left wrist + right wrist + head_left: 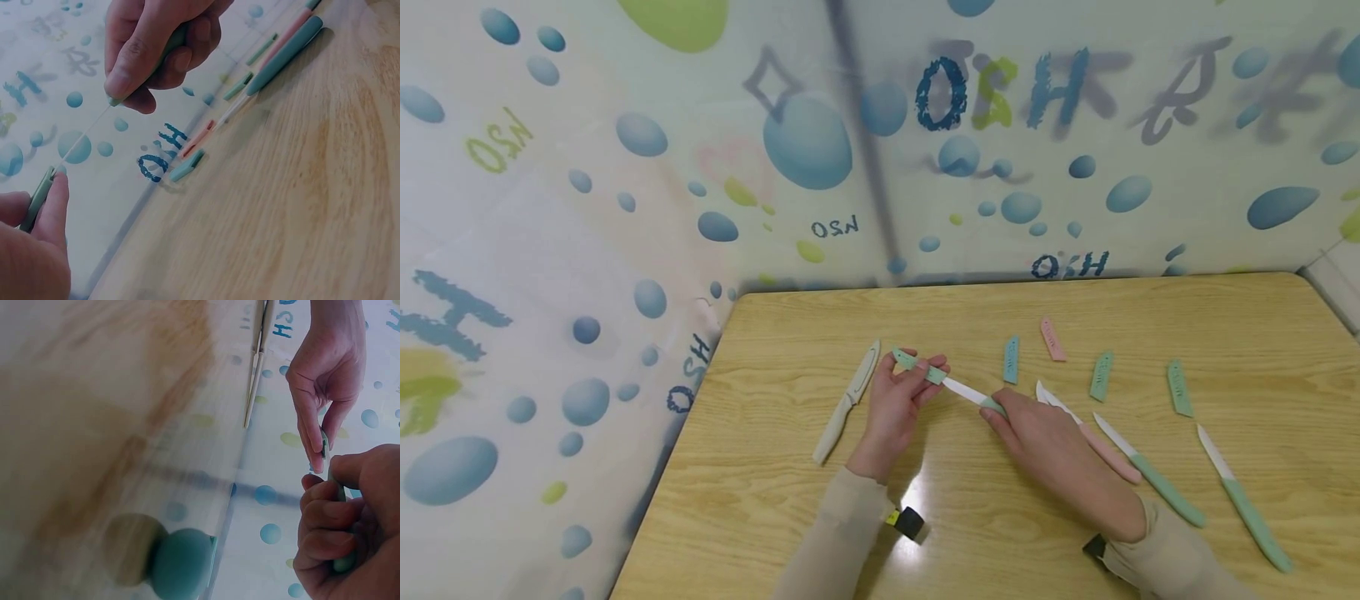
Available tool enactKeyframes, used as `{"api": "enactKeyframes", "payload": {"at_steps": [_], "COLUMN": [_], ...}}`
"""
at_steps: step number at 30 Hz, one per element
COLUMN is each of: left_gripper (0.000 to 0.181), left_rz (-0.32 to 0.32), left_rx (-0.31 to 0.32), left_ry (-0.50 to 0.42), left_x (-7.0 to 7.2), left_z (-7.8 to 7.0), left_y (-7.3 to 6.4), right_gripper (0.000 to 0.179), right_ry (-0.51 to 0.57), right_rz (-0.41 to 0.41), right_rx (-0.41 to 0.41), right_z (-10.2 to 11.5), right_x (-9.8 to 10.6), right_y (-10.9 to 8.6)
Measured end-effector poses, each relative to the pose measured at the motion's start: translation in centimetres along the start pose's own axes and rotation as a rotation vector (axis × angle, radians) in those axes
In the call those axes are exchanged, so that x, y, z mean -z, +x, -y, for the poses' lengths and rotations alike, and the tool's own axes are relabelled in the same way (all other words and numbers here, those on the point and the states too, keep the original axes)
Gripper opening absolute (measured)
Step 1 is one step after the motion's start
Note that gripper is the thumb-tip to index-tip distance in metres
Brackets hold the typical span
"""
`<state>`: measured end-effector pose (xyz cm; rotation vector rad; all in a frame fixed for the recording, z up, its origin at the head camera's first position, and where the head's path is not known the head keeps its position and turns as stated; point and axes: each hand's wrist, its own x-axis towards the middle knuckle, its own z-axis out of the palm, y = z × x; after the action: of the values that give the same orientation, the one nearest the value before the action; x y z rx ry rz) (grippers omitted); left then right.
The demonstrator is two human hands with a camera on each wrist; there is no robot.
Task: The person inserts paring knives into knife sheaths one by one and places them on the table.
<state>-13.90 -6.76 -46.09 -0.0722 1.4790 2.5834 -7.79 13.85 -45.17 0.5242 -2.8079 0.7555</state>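
My left hand (895,404) pinches a light green blade sheath (906,360) between thumb and fingers. My right hand (1052,442) grips the green handle (994,406) of a knife with a white blade (964,390). The blade points left, its tip right at the sheath's mouth. In the left wrist view, the thin blade (87,134) spans the gap between the handle and the sheath (39,199). The right wrist view shows my right fingers (328,540) curled round the handle; the blade there is mostly hidden.
A cream knife (842,417) with its blade covered lies left of my left hand. Blue (1011,360), pink (1052,339) and two green sheaths (1101,377) lie towards the back. A pink-handled knife (1108,452) and two green-handled knives (1165,489) lie on the right.
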Motion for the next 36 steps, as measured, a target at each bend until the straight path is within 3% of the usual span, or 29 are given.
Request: {"api": "enactKeyframes", "payload": {"at_steps": [9,20,36], "left_gripper": [0.020,0.023,0.024], "left_rz": [-0.014,-0.004,-0.030], "left_rx": [-0.004,-0.031,-0.050], "left_ry": [0.016,0.058,0.050], "left_x": [0.0,-0.1,-0.6], "left_z": [0.6,0.9,1.2], "left_y": [0.0,-0.3,-0.5], "right_gripper": [0.015,0.014,0.015], "right_ry": [0.051,0.034,0.032], "right_rz": [0.032,0.010,0.022], "right_rx": [-0.029,-0.004,0.002], "right_z": [0.0,0.0,-0.1], "right_x": [-0.2,-0.3,-0.2], "right_y": [0.1,0.2,0.3]}}
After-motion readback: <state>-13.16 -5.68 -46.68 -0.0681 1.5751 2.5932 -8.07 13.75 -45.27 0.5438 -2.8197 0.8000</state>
